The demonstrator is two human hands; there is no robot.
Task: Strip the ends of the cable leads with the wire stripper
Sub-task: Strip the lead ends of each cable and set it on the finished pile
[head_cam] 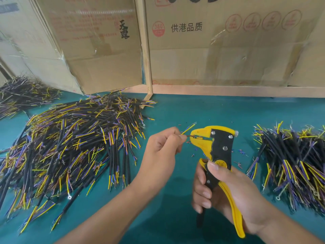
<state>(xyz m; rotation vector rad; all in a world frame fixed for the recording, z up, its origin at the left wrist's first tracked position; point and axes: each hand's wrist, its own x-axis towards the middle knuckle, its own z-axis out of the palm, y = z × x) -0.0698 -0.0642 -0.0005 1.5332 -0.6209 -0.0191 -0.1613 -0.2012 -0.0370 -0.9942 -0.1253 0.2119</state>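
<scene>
My right hand (223, 192) grips the handles of a yellow and black wire stripper (219, 148), jaws pointing left above the green table. My left hand (163, 147) pinches a short cable, most of it hidden in the fist. One brown lead (190, 136) runs from my fingertips into the stripper's jaws. A yellow-green lead (189, 128) of the same cable sticks up to the right, outside the jaws.
A big pile of black cables with coloured leads (73, 141) lies at the left, another pile (295, 164) at the right, a third (22, 92) far left. Bits of stripped insulation (240, 153) dot the green mat (175, 199). Cardboard boxes (228, 41) stand behind.
</scene>
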